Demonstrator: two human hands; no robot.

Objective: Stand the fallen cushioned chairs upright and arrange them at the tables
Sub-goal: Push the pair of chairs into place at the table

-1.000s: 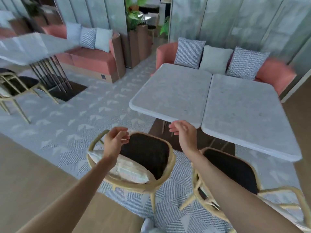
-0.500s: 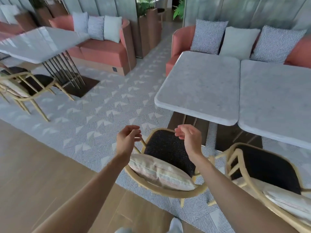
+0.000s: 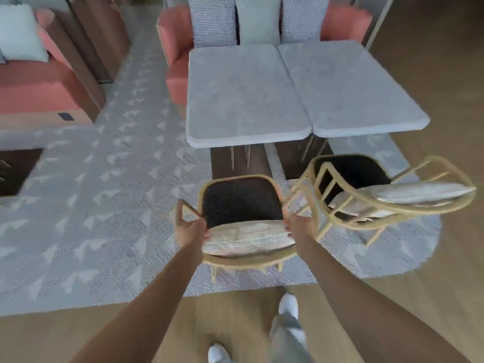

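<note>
Right below the gray tables (image 3: 246, 100), a chair (image 3: 243, 205) stands up on the rug (image 3: 91, 205), facing the table at 12 o'clock. My left hand (image 3: 190, 230) grips its arm at 9 o'clock, and my right hand (image 3: 301, 226) grips the other arm at 3 o'clock. A second chair (image 3: 366, 195) sits tilted at 2 o'clock, very near. If I push hard, the two chairs could bump and lock arms. The back pillow (image 3: 248, 239) looks loose and might slip off.
</note>
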